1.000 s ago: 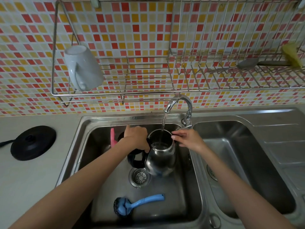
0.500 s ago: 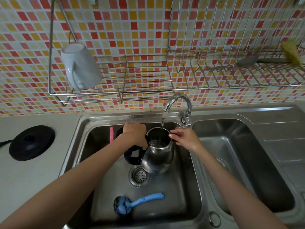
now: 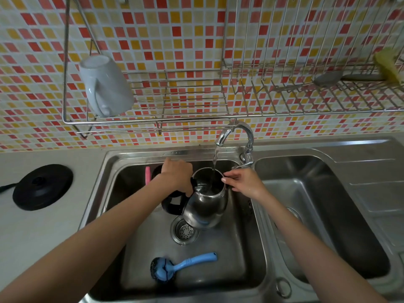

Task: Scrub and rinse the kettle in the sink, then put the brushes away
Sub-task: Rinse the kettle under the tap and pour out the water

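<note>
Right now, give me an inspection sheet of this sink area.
Surface: grey counter; double steel sink, tap running.
Job's things: kettle under the stream in the left basin; blue brush on basin floor; pink brush at its back wall.
Clutter: black kettle base on counter.
Hands: left hand grips kettle handle; right hand touches its rim with fingertips.
Cables: black cord leaves the base leftward.
Surroundings: tiled wall; wire rack holding mug, spoon, yellow sponge.

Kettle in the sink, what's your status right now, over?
Left hand grips the kettle by its handle, right hand touches the rim. Kettle under the tap, water running in. Blue brush lies apart on the basin floor, nothing blocking.
</note>
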